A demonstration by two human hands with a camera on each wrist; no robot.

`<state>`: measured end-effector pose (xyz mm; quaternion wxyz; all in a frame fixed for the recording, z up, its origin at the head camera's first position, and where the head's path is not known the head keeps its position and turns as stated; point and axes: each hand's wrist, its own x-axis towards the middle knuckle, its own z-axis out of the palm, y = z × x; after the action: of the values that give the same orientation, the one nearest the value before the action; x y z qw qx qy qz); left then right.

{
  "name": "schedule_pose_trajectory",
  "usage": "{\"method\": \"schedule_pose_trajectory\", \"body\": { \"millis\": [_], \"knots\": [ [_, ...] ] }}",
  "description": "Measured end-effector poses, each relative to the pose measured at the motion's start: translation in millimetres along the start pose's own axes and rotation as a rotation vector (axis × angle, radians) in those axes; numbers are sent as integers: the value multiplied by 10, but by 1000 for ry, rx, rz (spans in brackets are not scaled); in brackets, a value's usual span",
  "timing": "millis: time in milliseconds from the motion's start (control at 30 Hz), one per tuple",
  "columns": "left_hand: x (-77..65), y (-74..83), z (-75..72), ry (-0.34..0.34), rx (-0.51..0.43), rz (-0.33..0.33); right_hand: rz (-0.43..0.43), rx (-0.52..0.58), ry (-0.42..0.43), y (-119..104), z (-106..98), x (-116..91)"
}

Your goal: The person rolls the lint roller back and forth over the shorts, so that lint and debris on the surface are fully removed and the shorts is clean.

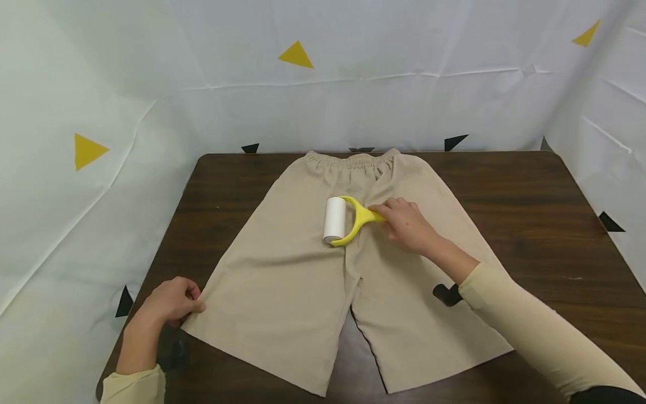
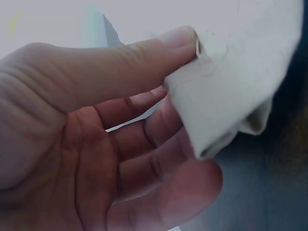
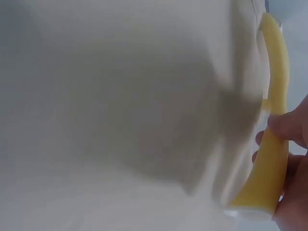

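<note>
Yellow-handled lint roller (image 1: 362, 215) on beige elastic-waist shorts (image 1: 303, 280), handle (image 3: 264, 178) clasped in the right hand (image 1: 406, 227).
White roll (image 1: 335, 219) just left of those fingers, below the shorts' waistband (image 1: 355, 161), long axis running roughly waistband to hem (image 1: 252, 359) — left hand (image 1: 174, 300) farther off, pinching the shorts' lower left corner. Underside of the roll hidden, contact with the shorts uncertain — roll not clearly visible in the right wrist view.

The left hand (image 2: 86, 130) pinched a corner of pale cloth (image 2: 236, 82), thumb (image 2: 130, 65) above and fingers (image 2: 173, 192) curved beneath. The dark worktop (image 2: 260, 187) showed, blurred, at lower right.
</note>
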<state>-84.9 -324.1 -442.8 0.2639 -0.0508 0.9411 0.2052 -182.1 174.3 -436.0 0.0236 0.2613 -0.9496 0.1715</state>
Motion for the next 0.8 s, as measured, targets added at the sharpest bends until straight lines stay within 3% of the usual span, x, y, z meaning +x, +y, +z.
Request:
{"method": "schedule_pose_trajectory", "body": {
  "millis": [433,633,800],
  "knots": [
    [-2,18,7,4,4,-4,-64,-59,-71,-814,456,675],
    [2,34,11,1,7,-8,-101,-61,-86,-1103,602,823],
    [13,25,16,-5,8,-8,-129,-59,-79,-1179,645,838]
  ]
}}
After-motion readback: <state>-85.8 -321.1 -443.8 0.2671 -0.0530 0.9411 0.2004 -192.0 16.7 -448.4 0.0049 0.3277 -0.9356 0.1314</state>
